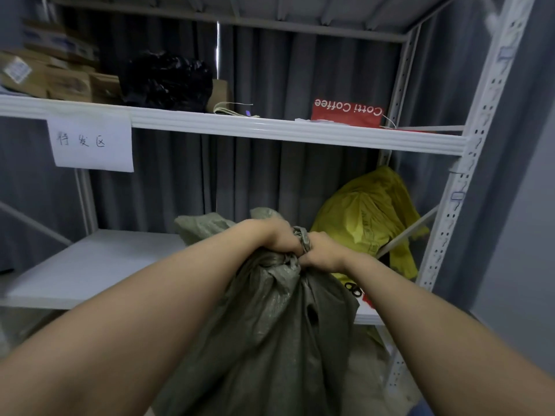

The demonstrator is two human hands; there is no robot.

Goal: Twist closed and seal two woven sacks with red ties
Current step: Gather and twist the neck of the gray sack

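A grey-green woven sack [270, 325] stands in front of me, its mouth gathered into a twisted neck at the top. My left hand [277, 237] grips that neck from the left. My right hand [322, 250] grips it from the right, touching the left hand. Loose sack fabric [204, 226] sticks up behind my left hand. Something red [367, 298] lies on the lower shelf to the right of the sack, mostly hidden by my right arm. I see no tie around the neck.
A white metal rack surrounds the sack; its lower shelf [90, 265] is to the left. A yellow bag [369, 220] sits at the back right, with black rings [354, 289] beside it. The upper shelf holds cartons [54, 76], a black bag [165, 79] and a red coffee bag [348, 112].
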